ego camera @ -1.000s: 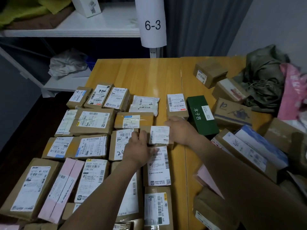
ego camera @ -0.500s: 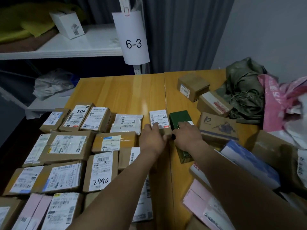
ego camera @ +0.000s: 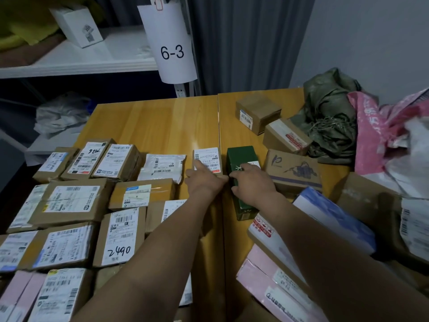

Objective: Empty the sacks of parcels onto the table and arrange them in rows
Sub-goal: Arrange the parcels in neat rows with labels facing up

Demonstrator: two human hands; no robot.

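Near right: unsorted heap, pink parcel (ego camera: 276,284) at its front. Near left: labelled boxes (ego camera: 118,235) in rows, labels up, on the tabletop (ego camera: 151,126).

Middle: left hand (ego camera: 204,182) flat, fingers straight, forefinger pressing the small parcel (ego camera: 207,160) at the end of the far row. Right hand (ego camera: 253,184) grips the green box (ego camera: 241,156) just beside it, fingers wrapped round its left edge.

Likely best: slide the green box flush with that parcel, edges square to the row, without nudging neighbours.

Far right: green sack (ego camera: 329,117) slumped, looks emptied. Pink sack (ego camera: 371,131) crumpled, contents hidden.
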